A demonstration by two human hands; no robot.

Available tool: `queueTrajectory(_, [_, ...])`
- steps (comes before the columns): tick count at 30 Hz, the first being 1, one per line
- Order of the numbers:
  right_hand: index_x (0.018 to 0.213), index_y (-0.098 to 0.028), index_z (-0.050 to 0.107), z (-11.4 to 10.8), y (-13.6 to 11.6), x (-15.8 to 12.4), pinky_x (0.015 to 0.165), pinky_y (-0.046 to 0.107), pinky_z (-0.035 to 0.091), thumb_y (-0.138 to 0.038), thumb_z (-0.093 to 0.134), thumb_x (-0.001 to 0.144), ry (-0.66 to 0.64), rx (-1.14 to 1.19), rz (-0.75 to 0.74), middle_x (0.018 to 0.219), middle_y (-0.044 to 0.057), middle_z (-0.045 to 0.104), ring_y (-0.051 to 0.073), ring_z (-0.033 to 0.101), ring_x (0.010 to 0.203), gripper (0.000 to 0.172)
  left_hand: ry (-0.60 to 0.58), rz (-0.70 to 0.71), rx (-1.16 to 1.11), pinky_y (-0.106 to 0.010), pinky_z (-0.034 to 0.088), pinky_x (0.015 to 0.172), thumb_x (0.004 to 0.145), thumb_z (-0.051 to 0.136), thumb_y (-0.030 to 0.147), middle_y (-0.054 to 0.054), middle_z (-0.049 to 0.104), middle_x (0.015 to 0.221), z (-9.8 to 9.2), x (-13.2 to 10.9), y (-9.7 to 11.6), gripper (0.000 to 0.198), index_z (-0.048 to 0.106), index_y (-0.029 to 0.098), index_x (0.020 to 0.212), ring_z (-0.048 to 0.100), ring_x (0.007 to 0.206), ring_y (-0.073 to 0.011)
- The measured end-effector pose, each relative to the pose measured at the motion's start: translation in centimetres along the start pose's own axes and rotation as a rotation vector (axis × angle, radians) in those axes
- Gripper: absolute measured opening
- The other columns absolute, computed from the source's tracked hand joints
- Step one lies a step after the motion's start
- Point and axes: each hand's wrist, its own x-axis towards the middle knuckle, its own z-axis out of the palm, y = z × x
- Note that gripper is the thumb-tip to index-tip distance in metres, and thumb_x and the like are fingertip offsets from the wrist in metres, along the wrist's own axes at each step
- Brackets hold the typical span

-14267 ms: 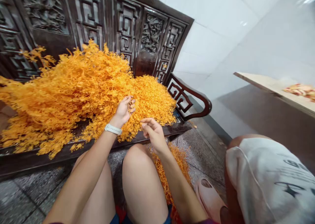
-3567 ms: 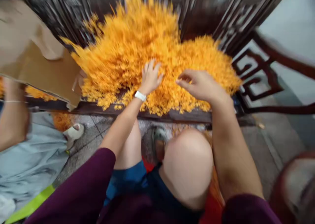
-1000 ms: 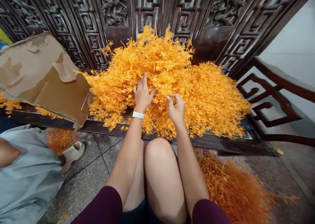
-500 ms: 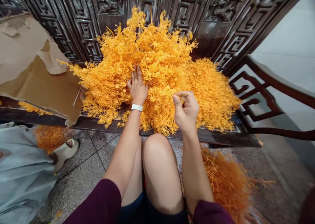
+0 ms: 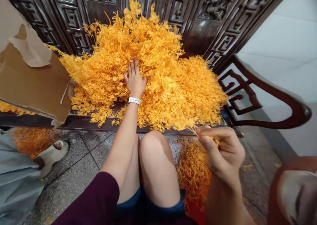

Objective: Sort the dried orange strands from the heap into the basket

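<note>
A big heap of fluffy orange-yellow dried sprigs (image 5: 153,50) covers the dark wooden bench in front of me. My left hand (image 5: 135,81), a white band at its wrist, rests on the heap with fingers stretched out; the fingertips touch the sprigs. Nearer to me on the right, my right hand (image 5: 224,149) is closed, thumb and fingers pinching the thin stem of one orange sprig (image 5: 184,123). That sprig's feathery head points left, in front of the heap's near edge. Some small yellow bits show between the right fingers.
Torn cardboard (image 5: 32,83) leans on the bench at left. A curved wooden armrest (image 5: 272,93) is at right. Bare orange stems (image 5: 192,169) lie below the bench, with another stem pile (image 5: 32,141) beside a person's sandalled foot (image 5: 53,155). A blurred reddish-brown object (image 5: 274,188) fills the lower right.
My right hand has moved from above the heap down, right and toward me, drawing a sprig along. My left hand stays on the heap. The whole view has shifted slightly.
</note>
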Motion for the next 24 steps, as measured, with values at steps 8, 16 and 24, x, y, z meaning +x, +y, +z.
queueTrajectory(8, [0.101, -0.023, 0.070, -2.8, 1.0, -3.5, 0.065, 0.029, 0.044, -0.028, 0.070, 0.099, 0.122, -0.056, 0.276, 0.085, 0.000, 0.065, 0.013, 0.057, 0.071, 0.006, -0.004, 0.041, -0.113, -0.059, 0.013, 0.131, 0.095, 0.067, 0.043, -0.014, 0.030, 0.174, -1.4, -3.0, 3.0, 0.076, 0.039, 0.026, 0.163, 0.008, 0.166, -0.0350])
queueTrajectory(16, [0.110, -0.025, 0.066, -3.9, 0.7, -3.0, 0.065, 0.030, 0.046, -0.033, 0.066, 0.102, 0.253, 0.215, 0.264, 0.076, -0.001, 0.062, 0.014, 0.058, 0.067, 0.012, -0.571, 0.696, -0.513, -0.043, 0.048, 0.101, 0.107, 0.033, 0.065, -0.012, 0.076, 0.121, -0.8, -11.4, 11.8, 0.063, 0.071, 0.020, 0.129, 0.069, 0.111, -0.0245])
queueTrajectory(24, [0.103, -0.024, 0.063, -8.2, 2.2, -2.0, 0.062, 0.029, 0.048, -0.043, 0.061, 0.104, 0.478, -0.218, 0.133, 0.082, 0.000, 0.064, 0.012, 0.060, 0.066, 0.019, -0.711, 0.782, -0.461, -0.037, 0.039, 0.079, 0.104, 0.047, 0.062, -0.002, 0.067, 0.073, 1.2, -13.7, 12.3, 0.051, 0.071, 0.022, 0.083, 0.059, 0.074, -0.0191])
